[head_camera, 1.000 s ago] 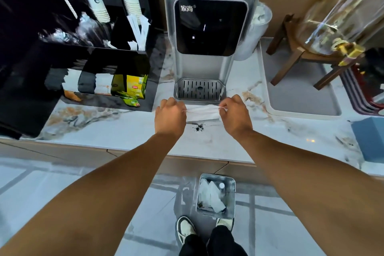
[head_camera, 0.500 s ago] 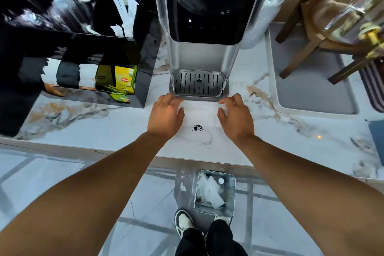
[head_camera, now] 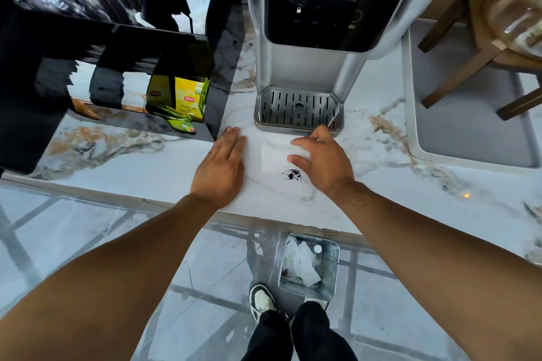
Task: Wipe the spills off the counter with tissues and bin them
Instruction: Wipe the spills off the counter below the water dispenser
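A white tissue [head_camera: 274, 154] lies flat on the marble counter [head_camera: 152, 168] in front of the water dispenser's drip tray [head_camera: 297, 111]. My right hand [head_camera: 321, 160] rests on the tissue's right part, fingers curled over it. A small dark spill [head_camera: 291, 174] sits just below the tissue, beside my right thumb. My left hand [head_camera: 221, 165] lies flat on the counter to the left of the tissue, fingers together, holding nothing. On the floor below the counter edge stands a metal bin [head_camera: 330, 269] with crumpled white tissues inside.
A silver water dispenser [head_camera: 305, 67] stands behind the tissue. A black organiser [head_camera: 117, 47] with yellow tea packets and cups fills the left. A grey tray [head_camera: 457, 138] with a wooden stand and glass jar is at the right. My feet stand by the bin.
The tissue, first stretched between both hands above the counter, now lies on it. My left hand has let go and moved left. My right hand stays on the tissue.
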The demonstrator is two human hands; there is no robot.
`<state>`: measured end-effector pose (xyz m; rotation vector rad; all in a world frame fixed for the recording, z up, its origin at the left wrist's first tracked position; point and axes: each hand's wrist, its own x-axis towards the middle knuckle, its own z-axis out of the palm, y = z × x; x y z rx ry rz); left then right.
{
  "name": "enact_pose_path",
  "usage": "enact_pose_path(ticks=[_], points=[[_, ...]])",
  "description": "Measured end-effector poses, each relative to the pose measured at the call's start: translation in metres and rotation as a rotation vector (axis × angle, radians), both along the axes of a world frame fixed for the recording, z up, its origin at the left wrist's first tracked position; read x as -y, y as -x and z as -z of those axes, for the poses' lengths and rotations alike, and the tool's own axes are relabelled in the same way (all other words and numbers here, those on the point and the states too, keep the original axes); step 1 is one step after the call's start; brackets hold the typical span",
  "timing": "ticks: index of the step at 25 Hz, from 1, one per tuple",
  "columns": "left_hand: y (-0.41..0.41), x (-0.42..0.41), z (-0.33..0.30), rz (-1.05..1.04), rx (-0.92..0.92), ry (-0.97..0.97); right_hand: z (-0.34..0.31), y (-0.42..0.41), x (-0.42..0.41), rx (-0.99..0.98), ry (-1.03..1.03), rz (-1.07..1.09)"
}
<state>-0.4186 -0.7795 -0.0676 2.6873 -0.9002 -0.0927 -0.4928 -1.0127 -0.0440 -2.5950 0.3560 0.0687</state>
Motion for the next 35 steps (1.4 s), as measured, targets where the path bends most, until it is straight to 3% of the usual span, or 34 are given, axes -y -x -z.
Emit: enact_pose_path(ticks=[9, 17, 35], points=[[-0.005, -0.003, 0.004, 0.060, 0.005, 0.018, 0.000, -0.017, -0.007, 0.236, -0.145, 0.083], [-0.005, -0.003, 0.004, 0.048, -0.017, 0.063, 0.002, -0.012, -0.001, 0.142, -0.202, -0.108], [-0.001, -0.001, 0.002, 0.033, -0.005, 0.085, -0.002, 0.059, 0.008, 0.021, -0.398, -0.249]])
